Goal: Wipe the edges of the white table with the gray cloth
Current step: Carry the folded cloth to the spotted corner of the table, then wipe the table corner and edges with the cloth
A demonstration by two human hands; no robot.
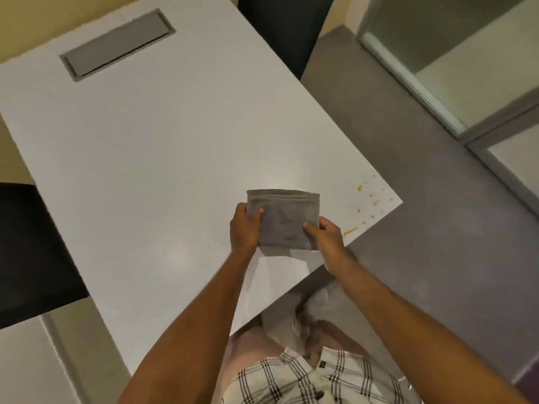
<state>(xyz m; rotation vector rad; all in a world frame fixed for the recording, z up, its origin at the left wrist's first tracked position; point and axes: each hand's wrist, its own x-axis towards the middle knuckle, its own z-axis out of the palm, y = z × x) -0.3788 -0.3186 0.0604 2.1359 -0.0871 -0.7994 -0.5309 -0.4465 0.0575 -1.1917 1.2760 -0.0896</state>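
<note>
A folded gray cloth (284,218) is held flat above the white table (151,158), near its front right corner. My left hand (244,228) grips the cloth's left side with the thumb on top. My right hand (326,234) grips its right side the same way. Yellow spots and a streak (366,202) mark the tabletop by the right corner, just right of the cloth. The table's near edge (291,293) runs diagonally under my forearms.
A gray cable hatch (116,45) is set into the table's far end. Dark chairs stand at the left (32,252) and at the far side (280,27). Gray floor (408,199) lies to the right, with a glass partition (455,62) beyond.
</note>
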